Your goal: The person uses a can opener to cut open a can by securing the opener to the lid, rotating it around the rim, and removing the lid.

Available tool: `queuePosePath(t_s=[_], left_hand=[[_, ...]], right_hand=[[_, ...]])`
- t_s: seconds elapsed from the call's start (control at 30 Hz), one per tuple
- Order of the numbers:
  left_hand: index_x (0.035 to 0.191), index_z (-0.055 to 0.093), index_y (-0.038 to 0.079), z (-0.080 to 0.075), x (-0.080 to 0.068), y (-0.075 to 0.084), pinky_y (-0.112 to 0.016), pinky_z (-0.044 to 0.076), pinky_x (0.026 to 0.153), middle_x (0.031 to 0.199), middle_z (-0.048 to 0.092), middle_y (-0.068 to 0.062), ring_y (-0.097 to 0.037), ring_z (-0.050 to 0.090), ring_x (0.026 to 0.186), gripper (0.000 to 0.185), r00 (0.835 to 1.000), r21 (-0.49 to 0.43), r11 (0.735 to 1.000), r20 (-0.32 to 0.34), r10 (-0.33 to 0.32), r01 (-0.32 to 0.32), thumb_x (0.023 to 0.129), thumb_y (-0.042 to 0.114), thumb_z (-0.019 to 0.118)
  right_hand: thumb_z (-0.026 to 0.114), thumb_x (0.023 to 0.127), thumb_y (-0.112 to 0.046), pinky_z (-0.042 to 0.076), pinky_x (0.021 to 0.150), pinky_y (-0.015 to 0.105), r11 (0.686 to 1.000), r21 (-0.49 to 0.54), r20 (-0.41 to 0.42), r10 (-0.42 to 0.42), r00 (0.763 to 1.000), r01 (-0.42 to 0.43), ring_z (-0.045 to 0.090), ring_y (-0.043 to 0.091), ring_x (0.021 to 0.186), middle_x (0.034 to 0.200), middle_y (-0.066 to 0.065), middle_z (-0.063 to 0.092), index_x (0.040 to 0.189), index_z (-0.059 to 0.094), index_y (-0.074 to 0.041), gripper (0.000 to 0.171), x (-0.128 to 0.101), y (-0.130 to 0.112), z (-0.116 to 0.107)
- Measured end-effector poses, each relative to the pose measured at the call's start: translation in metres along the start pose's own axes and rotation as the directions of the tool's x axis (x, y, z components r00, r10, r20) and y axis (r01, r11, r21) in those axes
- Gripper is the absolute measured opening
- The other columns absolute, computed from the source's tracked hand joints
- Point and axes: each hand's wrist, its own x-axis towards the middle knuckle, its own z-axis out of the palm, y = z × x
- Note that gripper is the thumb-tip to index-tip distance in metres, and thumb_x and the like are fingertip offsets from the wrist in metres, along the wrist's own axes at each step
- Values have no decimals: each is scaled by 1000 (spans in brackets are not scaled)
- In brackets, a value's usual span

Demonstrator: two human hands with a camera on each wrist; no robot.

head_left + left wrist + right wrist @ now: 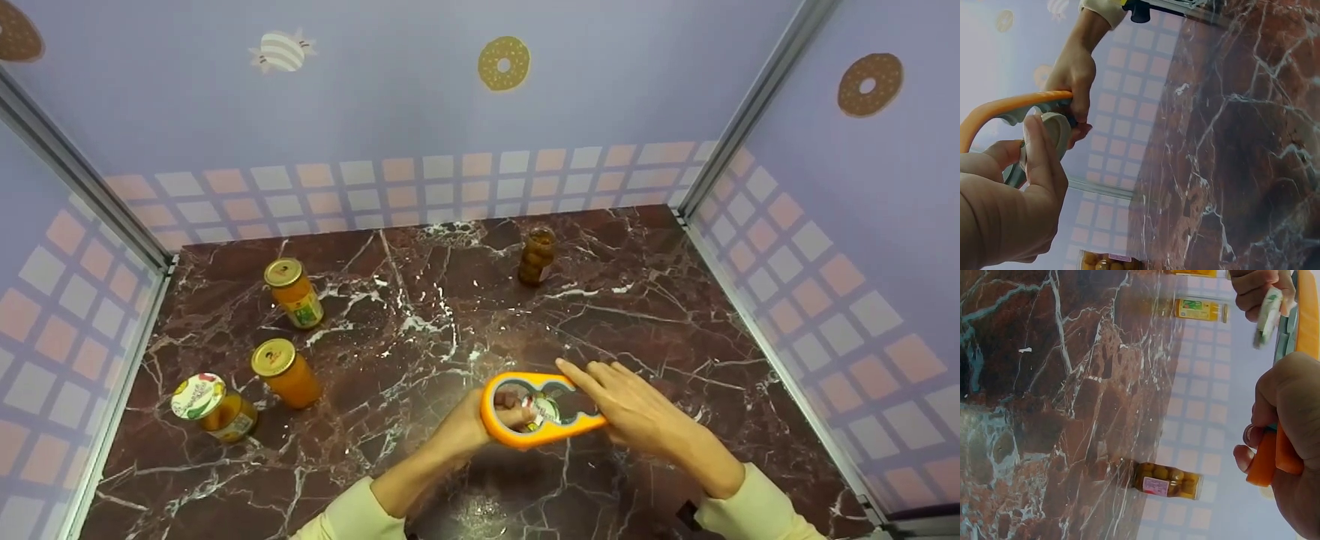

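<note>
My right hand [637, 405] grips the handle end of an orange jar opener [489, 416] with grey toothed inner edges, held up over the front of the table. Seen through the opener's loop is a round jar lid [545, 409] with a white and green printed top. My left hand [463, 426] pinches this lid between thumb and fingers, close under the opener. In the left wrist view the lid's hollow, pale underside [1062, 132] shows, with no jar attached. The right wrist view shows the lid's printed face [1269, 318] at the left fingertips.
A lidless glass jar [537, 259] of dark round pieces stands at the back right. On the left stand two orange-filled jars with gold lids [283, 272] [274, 357] and a squat jar with a printed lid [199, 396]. Patterned walls [420, 180] enclose the marble table.
</note>
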Motion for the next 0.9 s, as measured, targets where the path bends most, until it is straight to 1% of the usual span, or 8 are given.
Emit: queuePosePath(t_s=[0.17, 0.37, 0.47, 0.53, 0.6, 0.67, 0.8, 0.9], left_hand=[[93, 72, -6, -13, 11, -6, -21, 52, 57, 75, 69, -1, -8, 62, 64, 23, 996, 156, 987, -84, -15, 28, 91, 17, 78], [91, 70, -5, -32, 29, -4, -29, 60, 64, 78, 68, -6, -12, 62, 66, 10, 985, 212, 973, -161, -60, 94, 91, 5, 73], [86, 68, -2, -39, 37, -1, -32, 62, 63, 77, 67, -5, -16, 65, 65, 9, 982, 301, 951, -188, -18, 75, 91, 3, 74], [84, 67, 1, -42, 43, 1, -29, 61, 59, 74, 67, -4, -19, 68, 64, 12, 977, 378, 925, -207, 44, 39, 91, 4, 76], [82, 67, 2, -44, 49, 2, -26, 58, 53, 71, 68, -4, -21, 69, 62, 13, 967, 472, 882, -216, 138, -20, 90, 5, 77], [81, 66, 4, -45, 54, 2, -24, 55, 50, 70, 68, -3, -18, 67, 59, 14, 946, 561, 824, -214, 243, -85, 90, 5, 78], [80, 65, 6, -47, 64, -2, -23, 53, 53, 72, 68, -3, -13, 60, 60, 17, 895, 715, 677, -169, 412, -176, 89, 4, 79], [84, 63, 5, -49, 75, -5, -28, 56, 58, 76, 66, -6, -18, 62, 65, 16, 864, 802, 557, -109, 492, -216, 91, 6, 78]], right_hand=[[84, 64, 8, 45, 80, 36, 999, 18, 17, 28, 999, -28, 41, 14, 83, 99, -3, 44, 163, 31, -18, 116, -5, 1, 1], [77, 64, 11, 50, 78, 37, 998, 43, 18, 39, 999, -40, 43, 12, 82, 98, -5, 44, 160, 37, -18, 107, -9, 3, 2], [74, 65, 9, 51, 71, 35, 999, 44, 1, 32, 999, -32, 44, 12, 79, 98, -6, 46, 156, 41, -17, 100, -10, 4, 3], [74, 65, 8, 50, 67, 33, 999, 45, -16, 21, 1000, -20, 44, 11, 77, 97, -5, 47, 153, 44, -16, 95, -11, 5, 4], [75, 65, 7, 49, 65, 32, 999, 47, -30, 15, 999, -13, 43, 11, 76, 96, -5, 48, 151, 46, -15, 93, -12, 6, 4], [76, 64, 7, 49, 64, 31, 999, 47, -38, 15, 999, -13, 43, 11, 75, 95, -5, 48, 149, 47, -13, 93, -14, 7, 5], [78, 62, 7, 48, 63, 31, 998, 48, -40, 28, 999, -26, 42, 10, 74, 94, -5, 46, 148, 49, -12, 92, -17, 7, 6], [76, 61, 7, 47, 62, 31, 998, 41, -44, 42, 998, -41, 41, 11, 74, 93, -4, 46, 148, 49, -12, 93, -20, 8, 7]])
